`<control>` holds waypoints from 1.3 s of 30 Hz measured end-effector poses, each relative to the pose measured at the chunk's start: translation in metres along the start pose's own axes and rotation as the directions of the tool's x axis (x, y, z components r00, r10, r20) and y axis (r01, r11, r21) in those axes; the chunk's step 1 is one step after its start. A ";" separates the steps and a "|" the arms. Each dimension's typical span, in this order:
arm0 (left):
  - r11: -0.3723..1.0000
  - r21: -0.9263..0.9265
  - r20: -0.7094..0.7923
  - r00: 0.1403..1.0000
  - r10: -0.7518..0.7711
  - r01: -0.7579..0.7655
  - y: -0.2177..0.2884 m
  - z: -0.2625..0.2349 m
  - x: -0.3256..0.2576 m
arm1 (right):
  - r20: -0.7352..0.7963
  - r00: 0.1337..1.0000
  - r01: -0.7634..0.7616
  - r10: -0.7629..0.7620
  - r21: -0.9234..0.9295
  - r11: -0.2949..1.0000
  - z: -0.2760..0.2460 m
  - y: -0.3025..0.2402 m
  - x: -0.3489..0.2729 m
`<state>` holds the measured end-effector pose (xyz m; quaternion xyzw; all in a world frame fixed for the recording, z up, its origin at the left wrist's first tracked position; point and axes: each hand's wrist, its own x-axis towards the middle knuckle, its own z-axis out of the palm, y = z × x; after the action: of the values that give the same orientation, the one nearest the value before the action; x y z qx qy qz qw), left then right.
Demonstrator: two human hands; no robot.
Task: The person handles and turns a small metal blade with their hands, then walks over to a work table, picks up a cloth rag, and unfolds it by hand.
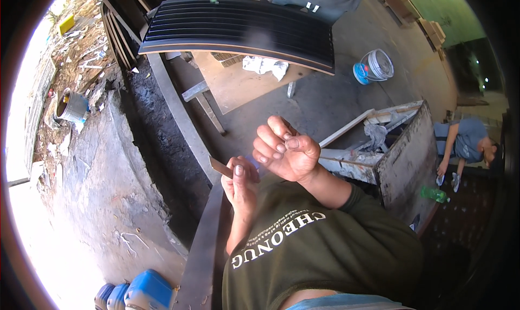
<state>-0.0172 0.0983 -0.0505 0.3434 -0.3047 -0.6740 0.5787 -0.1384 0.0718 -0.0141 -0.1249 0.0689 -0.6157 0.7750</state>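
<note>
My left hand is closed around a flat brown strip, whose free end juts out to the left past the thumb. Its material is hard to make out. Just to the right and a little higher, my right hand is held up with its fingers curled in and the thumb against the index finger. Whatever may sit in that pinch is hidden. The two hands are close together in front of my dark green shirt. Beyond them lies a black grooved panel with a brown edge, apart from both hands.
A brown board with a white crumpled cloth lies under the panel. To the right are a paint bucket and a worn open box. Blue jugs stand at lower left. Another person works at right; someone stands behind the panel.
</note>
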 end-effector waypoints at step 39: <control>0.958 -0.229 -0.021 0.983 -0.180 0.171 0.016 -0.004 0.000 | -0.009 0.998 -0.068 0.070 -0.352 0.933 -0.009 0.011 0.005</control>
<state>-0.0051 0.0961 -0.0399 0.3149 -0.1823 -0.7458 0.5580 -0.1294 0.0682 -0.0254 -0.2605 0.1809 -0.5655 0.7613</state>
